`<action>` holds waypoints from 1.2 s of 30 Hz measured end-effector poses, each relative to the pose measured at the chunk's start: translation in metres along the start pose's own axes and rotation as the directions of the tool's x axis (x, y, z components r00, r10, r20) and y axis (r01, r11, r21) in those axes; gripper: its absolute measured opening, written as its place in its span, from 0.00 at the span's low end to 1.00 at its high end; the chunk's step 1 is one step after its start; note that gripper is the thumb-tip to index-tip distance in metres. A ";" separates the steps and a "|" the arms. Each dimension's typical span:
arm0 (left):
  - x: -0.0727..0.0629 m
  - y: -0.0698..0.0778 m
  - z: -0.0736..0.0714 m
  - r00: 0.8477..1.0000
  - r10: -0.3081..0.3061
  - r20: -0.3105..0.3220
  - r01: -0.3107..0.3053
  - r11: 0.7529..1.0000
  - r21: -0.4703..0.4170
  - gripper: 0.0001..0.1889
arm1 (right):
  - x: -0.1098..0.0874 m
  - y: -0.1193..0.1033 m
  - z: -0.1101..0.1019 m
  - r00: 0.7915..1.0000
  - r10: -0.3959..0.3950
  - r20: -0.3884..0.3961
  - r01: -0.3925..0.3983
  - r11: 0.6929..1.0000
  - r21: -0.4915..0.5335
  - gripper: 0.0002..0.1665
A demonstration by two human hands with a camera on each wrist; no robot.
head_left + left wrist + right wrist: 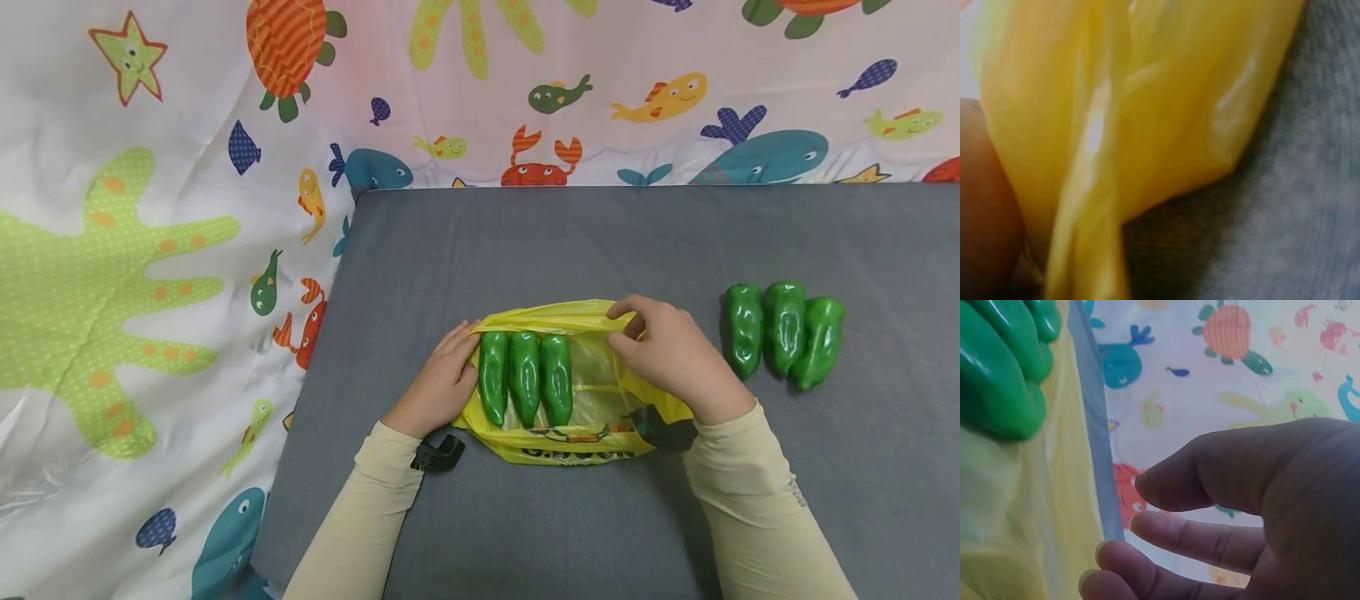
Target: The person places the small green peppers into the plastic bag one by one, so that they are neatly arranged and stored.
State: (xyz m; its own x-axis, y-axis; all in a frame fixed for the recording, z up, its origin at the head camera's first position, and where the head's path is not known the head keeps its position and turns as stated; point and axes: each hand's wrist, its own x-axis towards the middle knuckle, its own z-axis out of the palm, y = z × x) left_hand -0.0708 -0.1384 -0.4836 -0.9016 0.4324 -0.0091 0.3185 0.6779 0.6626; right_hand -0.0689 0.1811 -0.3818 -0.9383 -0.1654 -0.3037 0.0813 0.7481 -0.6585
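Note:
A yellow plastic bag lies with its mouth spread in the head view. Three shiny green peppers are side by side in its left part. My left hand holds the bag's left edge, fingers along the outside. The left wrist view is filled by yellow plastic, its folds close to a blurred part of the hand. Over the right end of the mouth is my right hand, thumb and fingers bent but apart. In the right wrist view a gap shows between the thumb and fingers, with nothing pinched.
Three more green peppers lie together on the grey tabletop, right of the right hand. A curtain printed with sea animals hangs behind the table and along its left side. Dark wrist devices sit under both wrists.

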 end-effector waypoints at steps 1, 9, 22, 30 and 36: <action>0.000 0.000 0.000 1.000 -0.001 0.002 0.001 1.000 0.000 0.28 | 0.000 0.002 -0.002 1.000 0.010 -0.005 -0.010 1.000 0.002 0.24; -0.001 0.000 0.000 1.000 0.003 -0.003 -0.003 1.000 -0.005 0.28 | -0.003 0.025 -0.026 0.997 0.059 -0.057 -0.059 0.998 0.010 0.27; -0.001 0.001 -0.001 1.000 -0.008 0.005 0.008 1.000 -0.010 0.28 | -0.006 0.052 -0.046 0.974 0.140 -0.180 -0.149 0.988 -0.039 0.32; -0.001 0.002 -0.001 1.000 -0.009 -0.004 0.009 1.000 -0.009 0.28 | -0.009 0.073 -0.055 0.945 0.199 -0.261 -0.223 0.973 -0.067 0.33; 0.000 0.001 0.000 1.000 -0.022 0.002 0.022 1.000 -0.003 0.28 | -0.011 0.086 -0.061 0.931 0.218 -0.292 -0.247 0.967 -0.068 0.34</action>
State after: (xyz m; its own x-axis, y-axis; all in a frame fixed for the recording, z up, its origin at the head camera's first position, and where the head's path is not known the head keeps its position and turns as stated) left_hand -0.0707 -0.1378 -0.4826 -0.9077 0.4190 -0.0251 0.2980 0.6855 0.6643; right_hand -0.0721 0.2862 -0.3927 -0.9543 0.1965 -0.2253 0.2878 0.8075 -0.5149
